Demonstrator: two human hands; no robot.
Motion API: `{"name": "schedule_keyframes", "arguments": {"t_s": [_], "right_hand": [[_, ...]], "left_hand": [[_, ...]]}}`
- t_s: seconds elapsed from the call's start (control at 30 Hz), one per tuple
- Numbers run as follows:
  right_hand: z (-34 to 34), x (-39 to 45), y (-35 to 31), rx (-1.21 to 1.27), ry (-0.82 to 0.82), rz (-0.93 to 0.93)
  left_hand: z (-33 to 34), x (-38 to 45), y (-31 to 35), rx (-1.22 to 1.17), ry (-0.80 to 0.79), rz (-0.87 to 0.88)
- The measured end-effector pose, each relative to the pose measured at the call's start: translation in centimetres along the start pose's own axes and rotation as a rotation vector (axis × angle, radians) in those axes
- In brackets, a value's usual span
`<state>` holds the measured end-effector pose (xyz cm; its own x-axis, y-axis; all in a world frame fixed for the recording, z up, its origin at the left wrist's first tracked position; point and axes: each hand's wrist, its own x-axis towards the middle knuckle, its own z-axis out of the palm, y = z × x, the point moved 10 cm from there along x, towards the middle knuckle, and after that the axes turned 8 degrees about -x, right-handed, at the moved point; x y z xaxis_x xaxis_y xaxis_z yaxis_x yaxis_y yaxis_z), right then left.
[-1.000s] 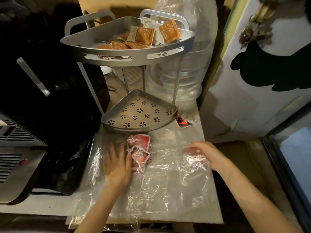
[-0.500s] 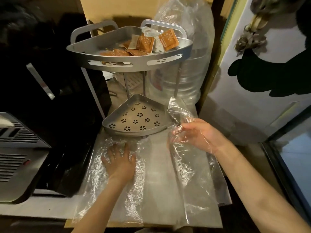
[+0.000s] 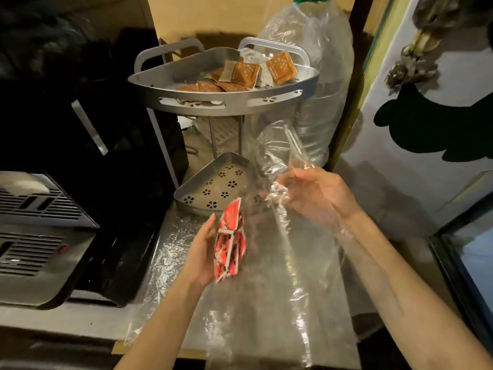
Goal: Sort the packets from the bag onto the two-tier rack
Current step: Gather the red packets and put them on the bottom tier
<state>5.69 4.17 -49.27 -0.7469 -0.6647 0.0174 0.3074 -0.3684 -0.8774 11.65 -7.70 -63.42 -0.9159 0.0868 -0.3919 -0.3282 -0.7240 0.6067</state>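
Observation:
My left hand (image 3: 202, 249) holds a bunch of red packets (image 3: 230, 241) upright above the table, just in front of the rack's lower tier (image 3: 186, 194). That lower tier is a perforated metal tray with nothing in it. My right hand (image 3: 314, 193) grips the clear plastic bag (image 3: 280, 161), lifted to the right of the lower tier; the bag drapes down over the table. The upper tier (image 3: 226, 106) of the silver rack carries several orange packets (image 3: 245, 73) and some white ones.
A black appliance with grey vents (image 3: 40, 236) stands to the left of the table (image 3: 186, 231). A large clear water bottle (image 3: 320, 89) stands behind the rack on the right. A white door with a dark green shape (image 3: 426, 116) is at the right.
My left hand has risen from flat on the bag and now holds the red packets. My right hand has lifted the bag's edge higher, beside the lower tier.

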Motion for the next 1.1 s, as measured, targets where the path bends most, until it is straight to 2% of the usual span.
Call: {"name": "schedule_keyframes", "arguments": {"t_s": [0.07,0.13,0.27,0.37,0.5,0.67,0.77,0.9,0.97,1.03,1.1], "right_hand": [[-2.3,-0.8,0.8,-0.036,0.053,0.01],[-5.6,-2.0,2.7,-0.157,0.175,0.087],[-10.6,-4.9,7.7,-0.304,0.355,0.304],[-13.0,-6.3,11.2,-0.443,0.407,0.456],[-14.6,-7.2,13.4,-0.764,0.443,0.591],[-14.9,-6.6,13.4,-0.884,0.58,0.535],[-15.6,-6.6,13.0,-1.05,0.684,0.52],[-15.0,-6.3,12.3,-1.374,0.68,0.521],[-14.3,-5.5,11.5,-1.501,0.656,0.441],[-12.8,-4.2,10.3,-1.6,0.603,0.306],[-11.6,-2.9,9.7,-1.681,0.546,0.229]], "left_hand": [[-1.7,0.5,0.2,-0.04,0.055,-0.042],[-4.1,0.8,0.9,0.05,0.162,-0.052],[-7.1,0.5,3.7,0.358,0.338,0.101],[-7.6,0.6,4.6,0.561,0.426,0.18],[-8.2,0.8,5.1,0.803,0.483,0.265],[-6.0,0.3,5.7,0.899,0.521,0.413],[-4.9,0.2,6.4,0.99,0.557,0.493],[-6.8,1.9,5.9,1.169,0.607,0.438],[-6.3,1.5,6.1,1.301,0.68,0.508],[-3.1,0.7,5.8,1.487,0.622,0.692],[0.2,0.9,3.6,1.638,0.423,0.822]]}}
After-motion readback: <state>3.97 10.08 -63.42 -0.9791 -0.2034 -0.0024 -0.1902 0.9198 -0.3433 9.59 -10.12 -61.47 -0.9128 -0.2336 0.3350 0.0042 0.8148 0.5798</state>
